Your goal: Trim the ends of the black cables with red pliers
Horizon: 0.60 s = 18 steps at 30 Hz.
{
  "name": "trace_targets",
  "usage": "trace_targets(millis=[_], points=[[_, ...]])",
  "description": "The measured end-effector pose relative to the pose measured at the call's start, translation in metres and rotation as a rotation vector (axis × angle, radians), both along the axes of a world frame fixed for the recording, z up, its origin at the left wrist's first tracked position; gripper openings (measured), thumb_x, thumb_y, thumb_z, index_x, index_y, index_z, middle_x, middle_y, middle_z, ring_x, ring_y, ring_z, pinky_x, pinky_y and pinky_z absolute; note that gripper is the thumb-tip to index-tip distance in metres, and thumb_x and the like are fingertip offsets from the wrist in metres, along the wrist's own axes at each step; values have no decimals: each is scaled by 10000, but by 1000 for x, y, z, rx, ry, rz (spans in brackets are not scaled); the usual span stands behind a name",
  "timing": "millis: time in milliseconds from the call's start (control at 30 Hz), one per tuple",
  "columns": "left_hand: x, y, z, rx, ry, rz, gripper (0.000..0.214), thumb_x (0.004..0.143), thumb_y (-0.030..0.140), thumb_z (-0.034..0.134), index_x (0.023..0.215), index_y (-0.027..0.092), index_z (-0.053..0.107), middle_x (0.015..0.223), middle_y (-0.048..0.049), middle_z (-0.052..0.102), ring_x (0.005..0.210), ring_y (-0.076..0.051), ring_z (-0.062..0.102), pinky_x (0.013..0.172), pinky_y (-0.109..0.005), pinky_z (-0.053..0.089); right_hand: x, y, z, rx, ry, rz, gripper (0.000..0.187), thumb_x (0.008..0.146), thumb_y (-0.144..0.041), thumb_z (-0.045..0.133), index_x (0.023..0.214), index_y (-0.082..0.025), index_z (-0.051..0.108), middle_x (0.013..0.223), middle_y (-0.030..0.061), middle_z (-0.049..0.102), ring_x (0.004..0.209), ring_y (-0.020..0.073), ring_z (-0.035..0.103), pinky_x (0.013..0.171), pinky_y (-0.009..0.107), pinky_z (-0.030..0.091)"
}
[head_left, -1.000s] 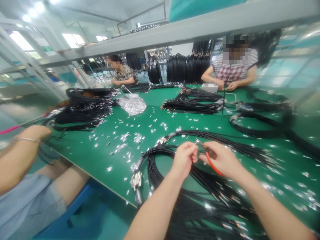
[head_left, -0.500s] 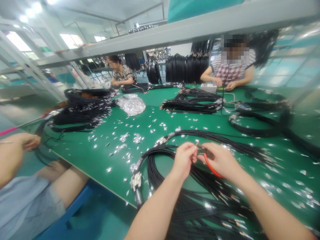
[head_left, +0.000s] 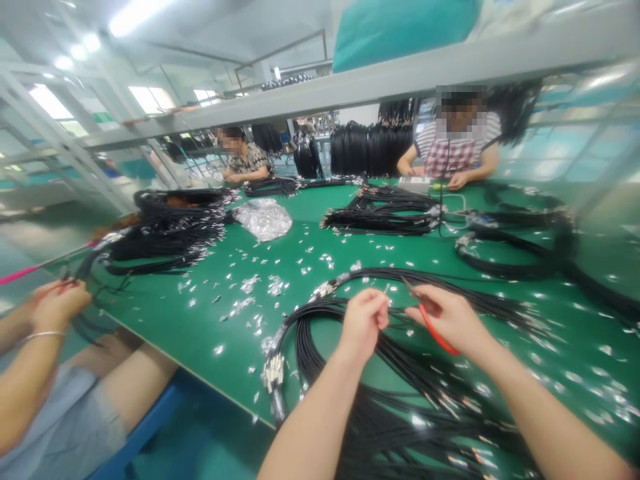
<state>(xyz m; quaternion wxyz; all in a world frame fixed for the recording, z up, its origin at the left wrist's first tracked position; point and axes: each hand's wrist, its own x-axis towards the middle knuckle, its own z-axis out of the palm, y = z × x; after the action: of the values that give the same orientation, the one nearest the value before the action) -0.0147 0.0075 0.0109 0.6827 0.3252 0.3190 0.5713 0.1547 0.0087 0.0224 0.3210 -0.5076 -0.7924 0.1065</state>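
Observation:
My left hand [head_left: 364, 321] is closed in a pinch on a black cable, whose small bright end [head_left: 386, 289] sticks up above my fingertips. In my right hand [head_left: 447, 313] are red-handled wire cutters [head_left: 439, 331], their dark tips pointing toward the cable end and apart from it. Under both hands lies a looped bundle of black cables [head_left: 320, 333] with bright metal ends [head_left: 274, 373]. Another cable bundle [head_left: 395, 273] runs just behind my hands. My palm and fingers hide most of the held cable.
Small shiny scraps [head_left: 250, 285] are scattered over the green table [head_left: 300, 267]. A clear plastic bag [head_left: 264, 219] and more cable bundles [head_left: 165, 233] lie farther back. At left, a co-worker's hands [head_left: 63, 300] hold cables. Two people sit opposite, under a shelf beam [head_left: 310, 87].
My right hand has moved right with the wire cutters, away from the cable end in my left hand. At left, more of the co-worker's arms has come into view.

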Motion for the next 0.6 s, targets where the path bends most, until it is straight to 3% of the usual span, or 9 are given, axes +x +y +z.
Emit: trace_targets(millis=[67, 133, 233, 300, 433, 600], points=[[1, -1, -1, -16, 35, -22, 198, 620, 265, 663, 620, 132, 515, 477, 48, 411, 415, -41, 330, 422, -205, 190, -1, -3, 8, 154, 87, 48, 173, 783, -265, 554, 945, -209, 572, 797, 47, 613, 665, 175, 556, 601, 284, 446], [4, -3, -2, -18, 85, -54, 201, 606, 257, 668, 601, 133, 509, 461, 52, 402, 405, -37, 316, 416, -204, 177, -4, -4, 16, 299, 36, 178, 200, 813, -153, 469, 980, -208, 562, 862, 68, 606, 770, 189, 546, 689, 311, 444], [8, -6, -4, -6, 154, -97, 226, 580, 269, 678, 571, 139, 494, 434, 66, 373, 388, -29, 288, 411, -202, 165, -10, -4, 25, 429, -234, 375, 268, 839, -86, 384, 993, -192, 576, 812, 79, 600, 804, 201, 509, 728, 347, 410], [10, -7, -5, 2, 192, -114, 254, 571, 295, 677, 545, 144, 475, 417, 77, 340, 377, -25, 260, 405, -201, 158, -11, -4, 26, 481, -406, 425, 260, 864, -98, 372, 982, -181, 588, 743, 71, 589, 754, 193, 491, 698, 343, 389], [13, -7, -8, 20, 264, -168, 224, 536, 266, 665, 525, 135, 484, 448, 64, 361, 407, -24, 242, 408, -194, 152, -11, -13, 30, 515, -652, 438, 234, 874, -89, 370, 880, -163, 592, 678, 56, 564, 665, 171, 464, 618, 312, 339], [16, -8, -13, 39, 354, -299, 36, 521, 148, 552, 530, 122, 527, 464, 57, 343, 431, -30, 219, 423, -192, 153, -10, -27, 36, 430, -816, 424, 181, 834, -61, 416, 779, -164, 555, 637, 44, 554, 605, 165, 466, 552, 299, 290]])
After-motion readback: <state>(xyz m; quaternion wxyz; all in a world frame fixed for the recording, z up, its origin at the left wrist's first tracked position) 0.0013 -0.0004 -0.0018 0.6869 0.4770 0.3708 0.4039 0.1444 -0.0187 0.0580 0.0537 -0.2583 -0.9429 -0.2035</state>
